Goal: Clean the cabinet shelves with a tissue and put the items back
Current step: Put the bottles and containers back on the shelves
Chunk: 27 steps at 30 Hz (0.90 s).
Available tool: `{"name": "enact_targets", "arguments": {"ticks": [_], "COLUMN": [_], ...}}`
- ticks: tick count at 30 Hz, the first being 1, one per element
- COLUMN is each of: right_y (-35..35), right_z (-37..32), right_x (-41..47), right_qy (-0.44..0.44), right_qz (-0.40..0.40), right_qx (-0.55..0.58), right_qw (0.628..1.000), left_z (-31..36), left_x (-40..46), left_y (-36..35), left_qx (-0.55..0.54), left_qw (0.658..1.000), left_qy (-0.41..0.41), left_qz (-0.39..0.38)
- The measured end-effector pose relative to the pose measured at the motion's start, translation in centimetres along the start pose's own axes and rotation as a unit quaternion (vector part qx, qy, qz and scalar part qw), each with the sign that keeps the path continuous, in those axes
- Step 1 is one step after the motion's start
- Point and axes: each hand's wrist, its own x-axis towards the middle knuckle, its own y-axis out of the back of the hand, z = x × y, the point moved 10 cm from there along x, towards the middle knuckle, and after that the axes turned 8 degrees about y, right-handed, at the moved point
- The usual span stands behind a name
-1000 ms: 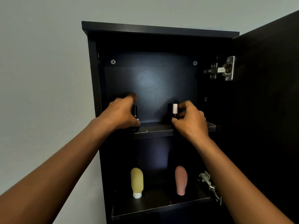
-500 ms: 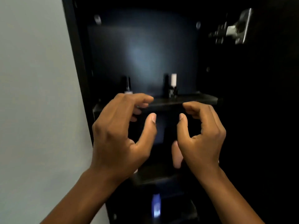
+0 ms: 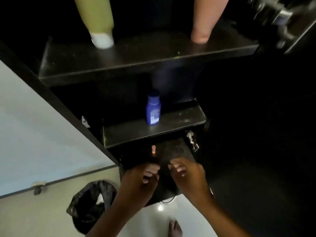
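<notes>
Both hands, left hand point(image 3: 142, 177) and right hand point(image 3: 188, 175), having left the top shelf, are reaching empty, fingers loosely curled, toward the bottom shelf point(image 3: 172, 151).

We note a black bin bag point(image 3: 92, 200) on the pale floor point(image 3: 37, 218), a grey wall point(image 3: 34, 134), and a bare foot point(image 3: 175, 229) below.

Hands: left hand point(image 3: 142, 178) and right hand point(image 3: 188, 175), fingers loosely curled, holding nothing, side by side.
Beyond the fingertips: small orange bottle point(image 3: 153, 149) on the bottom shelf point(image 3: 172, 151).
Above that: blue bottle point(image 3: 153, 109), upright.
Left of left hand: black bag point(image 3: 90, 200) on floor.
</notes>
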Motion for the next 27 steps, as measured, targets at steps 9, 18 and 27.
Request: {"name": "enact_targets", "arguments": {"ticks": [9,18,27], "right_y": [-12.2,-17.2,-17.8], "right_z": [7.3,9.2,9.4], "right_x": [7.6,8.8,11.1], "right_qy": [-0.069,-0.013,-0.005], "right_qz": [-0.073,-0.104,-0.085], "right_qx": [-0.005,-0.055,-0.083], "right_qw": [0.995,0.993,0.993], "left_z": [-9.0,-11.1,-12.2], "left_x": [11.6,14.4,14.5], "left_y": [-5.8,-6.0,-5.8], "left_qx": [0.178,0.340,0.334], "left_qw": [0.982,0.934,0.934], "left_qy": [0.052,0.094,0.120], "left_qz": [0.030,0.049,0.030]}}
